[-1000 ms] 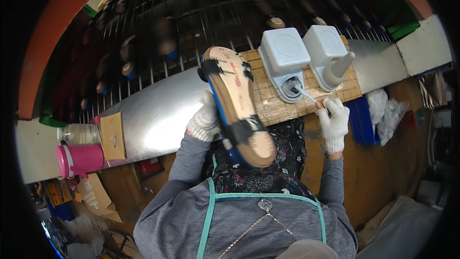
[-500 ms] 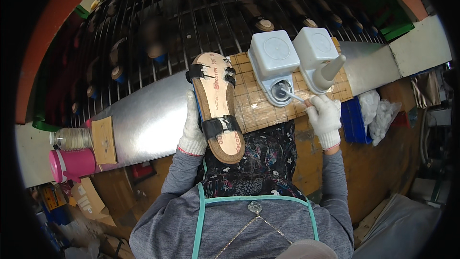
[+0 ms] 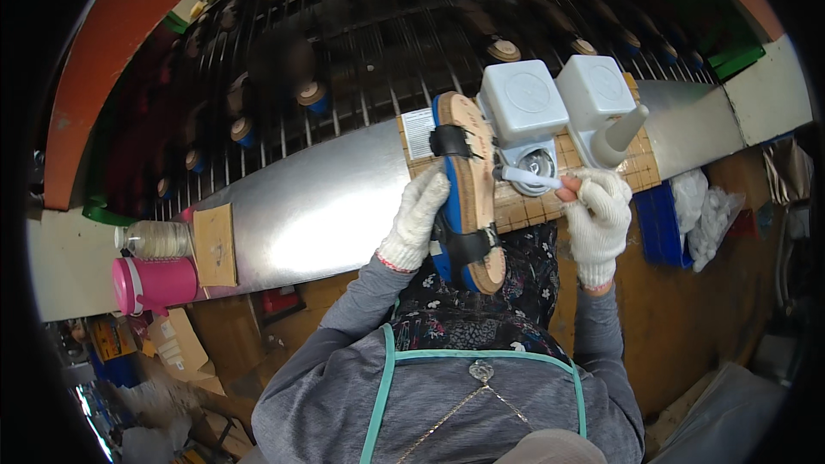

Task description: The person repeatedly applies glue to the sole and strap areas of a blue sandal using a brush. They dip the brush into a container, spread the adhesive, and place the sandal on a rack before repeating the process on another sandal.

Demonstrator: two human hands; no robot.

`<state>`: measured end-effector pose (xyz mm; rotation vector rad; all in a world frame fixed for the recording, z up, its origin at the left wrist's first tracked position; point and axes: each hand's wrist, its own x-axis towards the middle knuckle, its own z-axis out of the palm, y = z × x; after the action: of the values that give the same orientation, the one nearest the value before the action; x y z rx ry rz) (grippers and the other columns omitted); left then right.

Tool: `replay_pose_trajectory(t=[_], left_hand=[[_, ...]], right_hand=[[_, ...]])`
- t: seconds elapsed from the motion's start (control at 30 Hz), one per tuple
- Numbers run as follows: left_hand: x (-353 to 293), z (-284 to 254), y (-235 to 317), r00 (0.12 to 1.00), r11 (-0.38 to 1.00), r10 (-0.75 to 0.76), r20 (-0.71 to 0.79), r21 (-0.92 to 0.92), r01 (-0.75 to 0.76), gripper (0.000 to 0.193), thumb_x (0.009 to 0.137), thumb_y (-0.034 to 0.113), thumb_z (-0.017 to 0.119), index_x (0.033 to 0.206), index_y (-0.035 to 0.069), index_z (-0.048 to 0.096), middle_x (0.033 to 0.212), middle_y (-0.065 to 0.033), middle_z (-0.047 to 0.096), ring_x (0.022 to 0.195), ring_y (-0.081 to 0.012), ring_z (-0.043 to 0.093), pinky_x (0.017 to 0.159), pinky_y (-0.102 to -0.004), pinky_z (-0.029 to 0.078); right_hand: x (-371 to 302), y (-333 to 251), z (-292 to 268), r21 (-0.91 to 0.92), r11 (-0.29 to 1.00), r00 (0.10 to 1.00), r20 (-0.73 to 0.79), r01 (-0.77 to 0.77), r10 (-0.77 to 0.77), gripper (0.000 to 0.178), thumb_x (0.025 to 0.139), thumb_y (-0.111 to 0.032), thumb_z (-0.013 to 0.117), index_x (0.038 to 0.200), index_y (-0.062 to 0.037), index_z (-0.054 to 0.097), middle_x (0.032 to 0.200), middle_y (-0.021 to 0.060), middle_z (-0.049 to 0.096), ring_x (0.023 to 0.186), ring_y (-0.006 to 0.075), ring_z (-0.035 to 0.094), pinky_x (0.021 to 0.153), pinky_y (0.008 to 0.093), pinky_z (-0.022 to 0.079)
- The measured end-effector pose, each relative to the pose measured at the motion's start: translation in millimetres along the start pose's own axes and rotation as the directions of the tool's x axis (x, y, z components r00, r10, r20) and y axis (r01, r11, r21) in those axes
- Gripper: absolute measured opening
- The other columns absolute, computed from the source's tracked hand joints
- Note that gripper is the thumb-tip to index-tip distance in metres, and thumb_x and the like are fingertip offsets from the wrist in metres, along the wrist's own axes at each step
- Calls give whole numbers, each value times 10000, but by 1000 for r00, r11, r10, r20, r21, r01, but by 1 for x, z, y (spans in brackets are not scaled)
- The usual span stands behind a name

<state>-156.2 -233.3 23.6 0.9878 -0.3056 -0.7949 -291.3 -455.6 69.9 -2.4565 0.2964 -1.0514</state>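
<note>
A sandal on a blue last (image 3: 471, 198) is in my gloved left hand (image 3: 416, 216), which grips it from the left. Its cork-coloured underside faces up and right, with black strap ends folded onto it. My gloved right hand (image 3: 599, 216) pinches the pale handle of a small brush (image 3: 537, 179) with bare fingertips. The brush's dark tip is at the sandal's right edge; whether it touches I cannot tell. Under the handle lies the round open cup of a white dispenser (image 3: 524, 105). To its right stands a second white dispenser (image 3: 596, 96) with a cone over its cup.
Beyond the metal ledge (image 3: 301, 215) is a rack of rods (image 3: 395, 60) with several more shoes. A pink bucket (image 3: 163, 282), a clear jar (image 3: 155, 239) and a brown board (image 3: 215, 246) stand at left. A blue bin (image 3: 662, 225) with plastic bags is at right.
The brush has come out of the dispenser's cup and over to the sandal's edge. My left hand has brought the sandal right and tilted it, so more of the blue last shows.
</note>
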Motion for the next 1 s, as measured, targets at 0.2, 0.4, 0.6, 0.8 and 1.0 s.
replay_pose_trajectory(t=[0.2, 0.4, 0.6, 0.8, 1.0], left_hand=[[-5, 0, 1, 999, 995, 31, -34, 94, -28, 753, 961, 445, 683, 1456, -68, 441, 1320, -123, 612, 1176, -159, 587, 1029, -293, 471], [-16, -10, 1, 995, 983, 32, -91, 183, -14, 717, 952, 356, 709, 1443, -95, 443, 1331, -154, 601, 1184, -172, 573, 1038, -315, 469], [-15, -14, 3, 996, 971, 60, -64, 236, -44, 668, 942, 292, 707, 1422, -104, 465, 1315, -164, 612, 1178, -187, 580, 1042, -327, 467], [-15, -14, 7, 998, 977, 45, -38, 211, -36, 728, 941, 382, 711, 1426, -101, 464, 1313, -157, 614, 1183, -183, 580, 1042, -323, 461], [-14, -10, 16, 1000, 979, -23, -4, 203, 23, 870, 906, 586, 678, 1435, -67, 452, 1302, -117, 616, 1182, -167, 597, 1012, -313, 493]], right_hand=[[-6, -34, 19, 280, 913, 954, 125, -297, 272, 130, 806, -149, 812, 881, -51, 769, 886, 66, 667, 852, 234, 583, 791, 342, 438], [2, -39, 31, 237, 949, 977, 90, -211, 194, 131, 821, -161, 805, 873, -50, 759, 883, 69, 668, 804, 228, 585, 764, 342, 418], [17, -38, 35, 213, 965, 987, 78, -154, 140, 141, 830, -179, 800, 874, -52, 757, 880, 62, 669, 797, 212, 585, 741, 336, 393], [28, -33, 37, 170, 981, 994, 63, -95, 85, 149, 831, -186, 795, 891, -53, 767, 893, 65, 671, 812, 216, 586, 751, 337, 405], [34, -18, 34, 288, 953, 983, 180, -92, 40, 169, 821, -187, 793, 904, -42, 768, 893, 84, 669, 844, 241, 592, 775, 350, 445]])
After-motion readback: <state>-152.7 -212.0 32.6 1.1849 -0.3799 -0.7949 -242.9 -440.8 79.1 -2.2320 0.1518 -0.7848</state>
